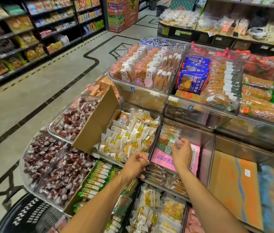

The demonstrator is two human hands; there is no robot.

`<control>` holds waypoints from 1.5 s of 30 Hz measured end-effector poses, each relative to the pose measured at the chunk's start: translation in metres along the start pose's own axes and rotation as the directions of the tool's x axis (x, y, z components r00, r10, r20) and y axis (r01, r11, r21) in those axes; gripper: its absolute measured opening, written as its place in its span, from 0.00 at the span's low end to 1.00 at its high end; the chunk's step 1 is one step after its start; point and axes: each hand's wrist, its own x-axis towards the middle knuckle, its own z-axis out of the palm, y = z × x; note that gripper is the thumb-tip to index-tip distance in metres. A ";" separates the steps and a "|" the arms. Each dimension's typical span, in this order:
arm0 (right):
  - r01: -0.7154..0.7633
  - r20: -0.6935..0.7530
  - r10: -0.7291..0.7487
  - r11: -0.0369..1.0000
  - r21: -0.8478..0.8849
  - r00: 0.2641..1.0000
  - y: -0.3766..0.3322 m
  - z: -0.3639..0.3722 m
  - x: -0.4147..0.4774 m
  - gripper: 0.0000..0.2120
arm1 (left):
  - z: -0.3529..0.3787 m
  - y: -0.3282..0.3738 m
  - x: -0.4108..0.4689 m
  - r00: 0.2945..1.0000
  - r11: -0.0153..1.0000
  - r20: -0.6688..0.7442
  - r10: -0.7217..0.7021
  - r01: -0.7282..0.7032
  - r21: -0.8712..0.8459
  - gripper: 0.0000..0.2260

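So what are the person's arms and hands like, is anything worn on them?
The left forearm and right forearm are bare as far as the picture shows, with no sleeves in view. The left hand and right hand wear no gloves, and I see no watch, bracelet or ring.

The snack packets (167,139) are small clear wrappers showing orange-brown pieces, each with a green-and-white label low on its face. They stand upright in a short row at the back left corner of a clear bin (214,148), leaning slightly on one another, on a flat pink box (161,159) lying in the bin. The right hand (181,153) touches the nearest packet; the left hand (137,163) grips the bin's front left rim.
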 end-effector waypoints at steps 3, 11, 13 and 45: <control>-0.027 0.023 0.027 1.000 -0.011 0.999 0.002 -0.001 -0.002 0.15 | 0.000 -0.001 0.001 1.000 1.000 0.000 -0.002 0.002 0.006 0.05; 0.061 -0.082 -0.056 0.996 0.064 0.995 0.005 -0.006 -0.012 0.13 | -0.001 0.000 0.001 1.000 1.000 0.007 -0.010 0.011 -0.030 0.04; 0.200 -0.105 -0.200 0.980 -0.007 0.974 0.008 -0.008 -0.009 0.13 | -0.001 -0.001 0.002 1.000 1.000 0.003 -0.011 0.011 -0.030 0.04; -0.042 0.119 0.068 0.976 -0.214 0.991 0.009 0.026 0.010 0.37 | 0.013 0.006 -0.003 0.994 0.997 -0.106 -0.020 0.027 0.071 0.05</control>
